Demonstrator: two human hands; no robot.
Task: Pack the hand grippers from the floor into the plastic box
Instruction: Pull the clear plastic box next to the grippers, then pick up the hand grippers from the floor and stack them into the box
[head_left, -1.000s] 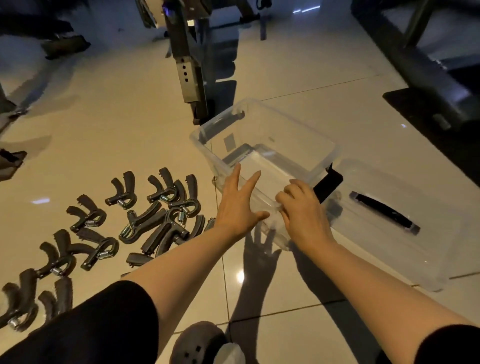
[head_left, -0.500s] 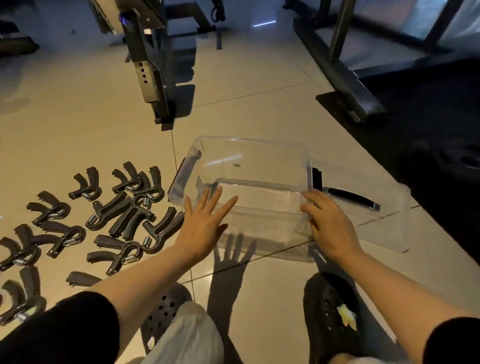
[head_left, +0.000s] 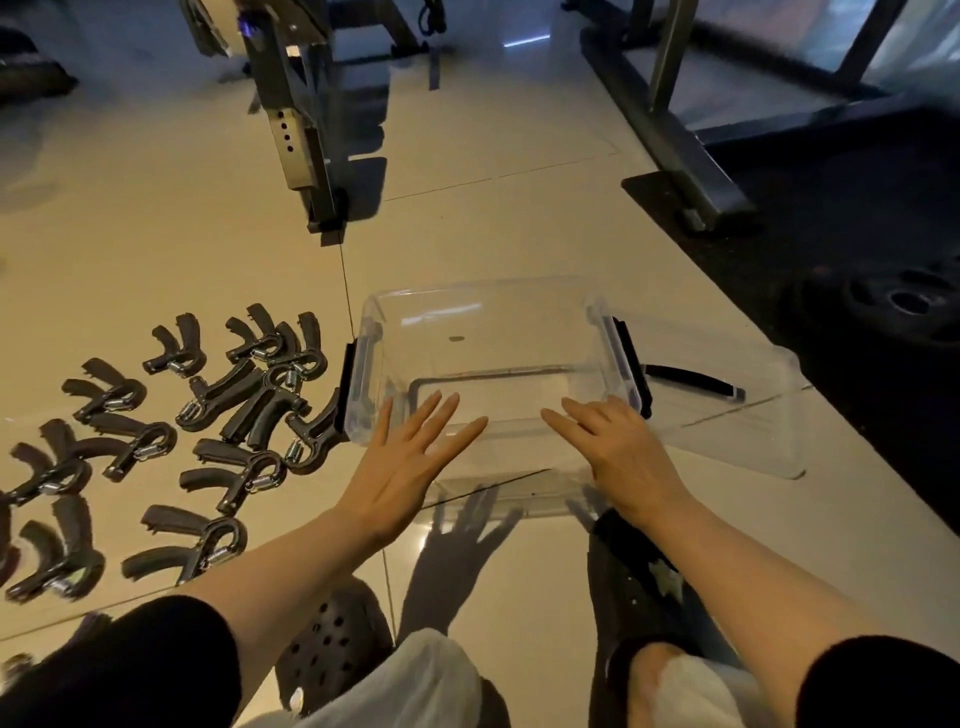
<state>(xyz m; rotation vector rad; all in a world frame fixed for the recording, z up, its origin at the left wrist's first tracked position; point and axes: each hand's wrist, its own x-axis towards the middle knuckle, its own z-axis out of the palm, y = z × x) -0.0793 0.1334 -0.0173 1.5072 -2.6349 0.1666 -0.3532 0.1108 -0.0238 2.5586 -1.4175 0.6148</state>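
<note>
Bare and flat-fingered, the left hand and right hand hold nothing at the near edge of the empty plastic box, so next comes reaching left for the hand grippers on the floor.

Tiled floor — hand grippers, plastic box, lid.
</note>
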